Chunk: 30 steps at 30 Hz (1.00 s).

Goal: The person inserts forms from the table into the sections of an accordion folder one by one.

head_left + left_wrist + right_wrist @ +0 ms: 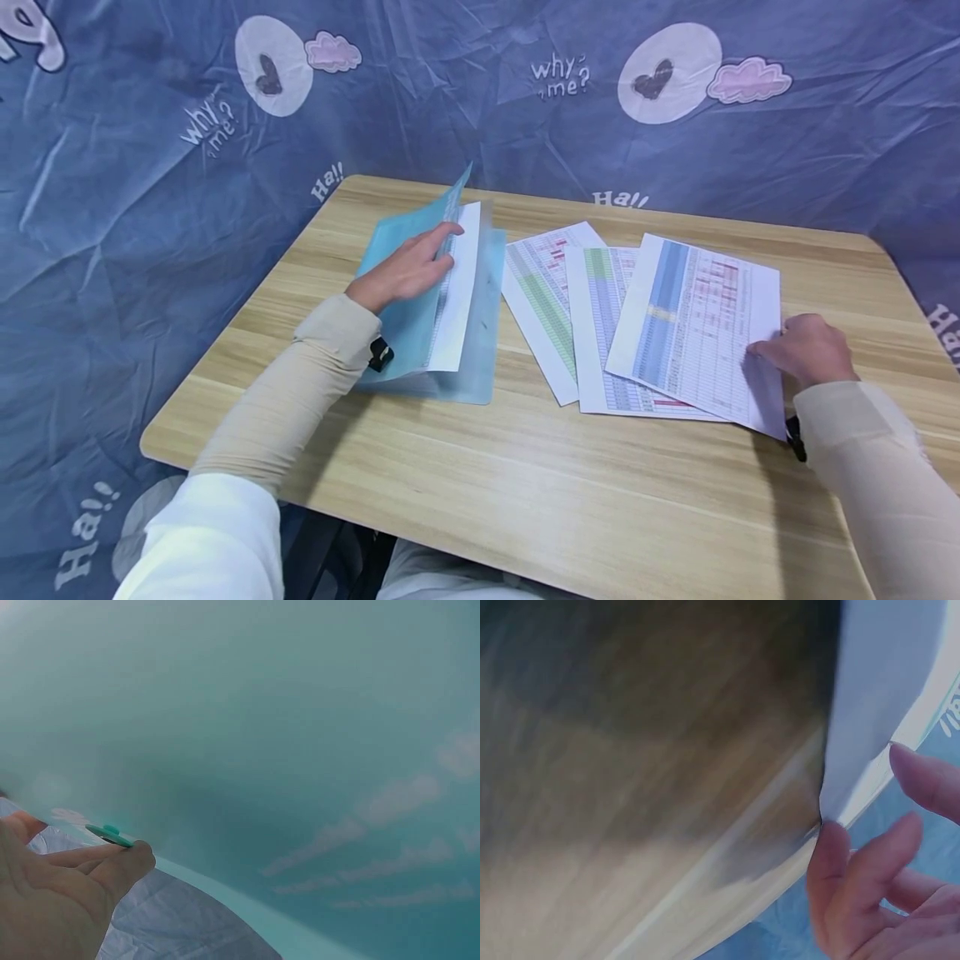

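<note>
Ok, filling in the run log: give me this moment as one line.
left hand: holds folder open | right hand: pinches top sheet edge | two sheets beside, on table

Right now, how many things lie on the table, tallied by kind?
Loose printed sheets: 3, fanned out: left, middle, right
Blue folder: 1
Sheet tucked in the folder: 1
Total: 5

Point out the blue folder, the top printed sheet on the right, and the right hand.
blue folder (408, 329), head view, on its lifted front cover below the left hand.
top printed sheet (693, 325), head view, middle of the page.
right hand (813, 350), head view, on the back of the hand.
</note>
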Motion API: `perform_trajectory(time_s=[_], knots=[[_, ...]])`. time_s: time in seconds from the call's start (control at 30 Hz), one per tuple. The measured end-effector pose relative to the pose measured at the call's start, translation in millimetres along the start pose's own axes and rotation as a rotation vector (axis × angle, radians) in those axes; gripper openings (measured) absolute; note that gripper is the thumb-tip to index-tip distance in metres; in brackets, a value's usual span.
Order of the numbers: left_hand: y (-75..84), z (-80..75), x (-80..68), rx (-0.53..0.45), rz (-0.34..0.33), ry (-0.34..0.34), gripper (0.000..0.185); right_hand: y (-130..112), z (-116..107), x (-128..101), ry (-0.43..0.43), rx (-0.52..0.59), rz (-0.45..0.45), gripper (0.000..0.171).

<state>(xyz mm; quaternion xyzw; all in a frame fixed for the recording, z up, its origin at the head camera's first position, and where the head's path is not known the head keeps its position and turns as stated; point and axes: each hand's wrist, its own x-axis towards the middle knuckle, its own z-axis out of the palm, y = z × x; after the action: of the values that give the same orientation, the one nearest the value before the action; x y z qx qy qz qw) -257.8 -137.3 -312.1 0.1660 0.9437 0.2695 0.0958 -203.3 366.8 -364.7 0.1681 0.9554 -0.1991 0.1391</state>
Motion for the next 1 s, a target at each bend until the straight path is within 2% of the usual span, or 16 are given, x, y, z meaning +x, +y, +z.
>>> perform_trajectory(time_s=[0.53, 0.73, 0.87, 1.0], knots=[[-1.8, -0.1, -1.6, 0.001, 0.007, 0.000, 0.049, -0.7, -4.3, -0.6, -0.025, -0.025, 0.031, 0.030], [-3.3, 0.1, -0.8, 0.003, 0.005, 0.003, 0.049, -0.4, -3.2, 1.8, -0.034, -0.005, 0.031, 0.076], [-3.0, 0.2, -1.1, 0.008, 0.001, 0.000, 0.049, 0.3, -1.1, 2.2, -0.001, 0.011, -0.018, 0.080], [-2.1, -0.1, -1.8, 0.004, -0.005, -0.001, 0.050, -1.3, 1.7, 1.4, 0.005, 0.058, -0.009, 0.084]])
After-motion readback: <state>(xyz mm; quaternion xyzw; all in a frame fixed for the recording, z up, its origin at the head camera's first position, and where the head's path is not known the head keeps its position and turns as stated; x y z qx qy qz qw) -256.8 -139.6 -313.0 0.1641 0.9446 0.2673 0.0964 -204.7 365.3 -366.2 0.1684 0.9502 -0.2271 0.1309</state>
